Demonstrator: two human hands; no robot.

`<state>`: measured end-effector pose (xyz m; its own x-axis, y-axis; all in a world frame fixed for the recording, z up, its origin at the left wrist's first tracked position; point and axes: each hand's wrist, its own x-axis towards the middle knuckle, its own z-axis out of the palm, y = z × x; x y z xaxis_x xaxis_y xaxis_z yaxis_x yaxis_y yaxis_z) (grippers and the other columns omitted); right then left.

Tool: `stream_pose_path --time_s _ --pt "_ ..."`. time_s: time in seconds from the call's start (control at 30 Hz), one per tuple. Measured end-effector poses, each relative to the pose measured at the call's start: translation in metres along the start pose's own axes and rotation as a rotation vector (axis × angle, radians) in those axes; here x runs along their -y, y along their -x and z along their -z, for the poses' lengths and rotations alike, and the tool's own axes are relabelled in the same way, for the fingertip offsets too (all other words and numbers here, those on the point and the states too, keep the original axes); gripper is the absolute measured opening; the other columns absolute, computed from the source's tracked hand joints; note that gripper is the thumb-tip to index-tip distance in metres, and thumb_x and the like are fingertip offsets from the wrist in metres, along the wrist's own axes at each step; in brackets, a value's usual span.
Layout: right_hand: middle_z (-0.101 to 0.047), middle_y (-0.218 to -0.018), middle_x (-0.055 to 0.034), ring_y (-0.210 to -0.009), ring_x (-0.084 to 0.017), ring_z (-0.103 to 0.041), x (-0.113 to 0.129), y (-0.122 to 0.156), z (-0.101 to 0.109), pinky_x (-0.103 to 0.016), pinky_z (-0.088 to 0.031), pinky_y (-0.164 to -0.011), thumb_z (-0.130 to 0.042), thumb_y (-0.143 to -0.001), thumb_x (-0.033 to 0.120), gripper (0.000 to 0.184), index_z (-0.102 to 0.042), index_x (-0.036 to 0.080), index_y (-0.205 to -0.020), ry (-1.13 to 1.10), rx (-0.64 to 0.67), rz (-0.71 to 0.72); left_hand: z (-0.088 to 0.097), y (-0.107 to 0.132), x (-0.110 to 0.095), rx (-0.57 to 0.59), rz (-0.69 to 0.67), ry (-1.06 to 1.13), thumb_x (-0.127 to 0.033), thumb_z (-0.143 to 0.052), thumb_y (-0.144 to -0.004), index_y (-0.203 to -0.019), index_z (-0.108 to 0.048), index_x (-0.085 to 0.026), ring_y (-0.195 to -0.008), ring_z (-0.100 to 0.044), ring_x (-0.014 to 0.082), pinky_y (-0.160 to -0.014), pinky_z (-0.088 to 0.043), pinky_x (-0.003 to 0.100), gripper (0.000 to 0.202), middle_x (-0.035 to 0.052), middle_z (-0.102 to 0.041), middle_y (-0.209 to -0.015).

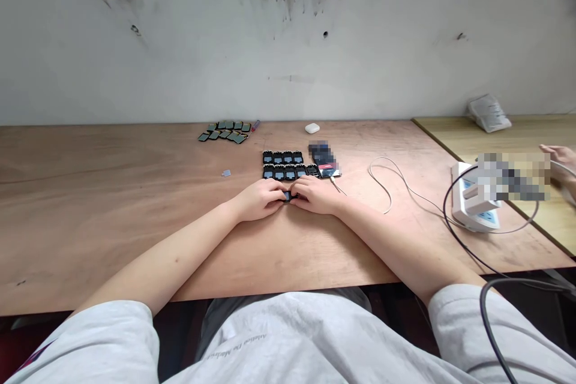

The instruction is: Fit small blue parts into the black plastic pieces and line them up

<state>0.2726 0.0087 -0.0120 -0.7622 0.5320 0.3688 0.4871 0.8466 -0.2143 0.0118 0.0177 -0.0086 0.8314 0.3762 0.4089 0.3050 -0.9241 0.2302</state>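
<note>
Between my two hands, low over the table, is a small black casing with a pale blue pad. The fingers of my left hand are closed on its left side. On the right side, my right hand pinches it, and the fingers of both hands cover its ends. Just beyond lie two rows of similar black casings, most showing the same pale blue patch. One casing at the right end of the near row looks darker, without a plain blue patch. A small pale square rests alone to the left.
Several green-grey screen-like parts lie at the back, beside a small screwdriver-like tool. A phone has a white cable plugged in. There is a white case, a power strip, a plastic bag and another person's hand.
</note>
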Motion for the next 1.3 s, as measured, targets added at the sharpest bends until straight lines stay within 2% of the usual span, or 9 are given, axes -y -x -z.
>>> stream_pose_path --time_s 0.23,0.43,0.57,0.8,1.0,1.3 --pt "-0.073 -0.105 -0.0092 -0.099 -0.025 -0.064 -0.0009 0.0007 -0.0006 -0.039 -0.051 -0.090 -0.065 -0.098 0.025 0.007 -0.068 0.020 -0.103 -0.028 -0.008 0.001 -0.0038 0.0027 0.0057 -0.035 0.055 0.102 -0.025 -0.063 -0.098 -0.116 -0.079 -0.026 -0.112 -0.066 0.0234 -0.098 -0.055 0.040 0.024 0.0123 -0.069 -0.127" --pt "-0.073 -0.104 -0.0088 -0.098 -0.025 -0.064 -0.0016 0.0003 -0.0008 -0.039 -0.051 -0.089 -0.066 -0.098 0.025 0.006 -0.069 0.020 -0.101 -0.034 0.000 -0.013 -0.0031 0.0031 0.0051 -0.024 0.098 0.016 -0.027 -0.069 -0.095 -0.114 -0.080 -0.031 -0.113 -0.062 0.0252 -0.106 -0.051 0.047 0.022 0.0089 -0.073 -0.121" --pt "-0.073 -0.106 -0.0093 -0.100 -0.025 -0.065 -0.0022 0.0007 -0.0010 -0.039 -0.051 -0.090 -0.067 -0.098 0.026 0.008 -0.069 0.020 -0.103 -0.030 -0.004 -0.008 -0.0029 0.0040 0.0039 -0.031 0.100 0.021 -0.026 -0.067 -0.095 -0.121 -0.077 -0.029 -0.113 -0.061 0.0250 -0.106 -0.050 0.046 0.028 0.0086 -0.074 -0.119" --pt "-0.074 -0.109 -0.0093 -0.103 -0.026 -0.065 -0.0007 0.0008 0.0003 -0.041 -0.051 -0.092 -0.067 -0.098 0.024 0.009 -0.069 0.020 -0.106 -0.045 0.005 -0.019 -0.0010 0.0018 0.0051 -0.008 0.154 0.120 -0.029 -0.065 -0.096 -0.119 -0.077 -0.026 -0.115 -0.058 0.0252 -0.106 -0.048 0.045 0.026 0.0089 -0.072 -0.119" --pt "-0.073 -0.110 -0.0090 -0.103 -0.026 -0.064 -0.0003 0.0010 0.0003 -0.041 -0.052 -0.093 -0.067 -0.097 0.024 0.009 -0.069 0.020 -0.106 -0.044 -0.001 -0.017 -0.0019 0.0032 0.0052 0.029 0.251 0.085 -0.036 -0.066 -0.096 -0.117 -0.078 -0.028 -0.122 -0.054 0.0283 -0.111 -0.041 0.052 0.025 0.0080 -0.071 -0.125" --pt "-0.073 -0.108 -0.0101 -0.103 -0.026 -0.064 0.0002 -0.0001 0.0006 -0.040 -0.053 -0.091 -0.066 -0.099 0.026 0.009 -0.069 0.019 -0.103 -0.039 0.001 -0.014 -0.0023 0.0038 0.0044 0.009 0.169 0.065 -0.033 -0.062 -0.099 -0.124 -0.076 -0.027 -0.112 -0.058 0.0255 -0.106 -0.047 0.045 0.030 0.0093 -0.071 -0.115"
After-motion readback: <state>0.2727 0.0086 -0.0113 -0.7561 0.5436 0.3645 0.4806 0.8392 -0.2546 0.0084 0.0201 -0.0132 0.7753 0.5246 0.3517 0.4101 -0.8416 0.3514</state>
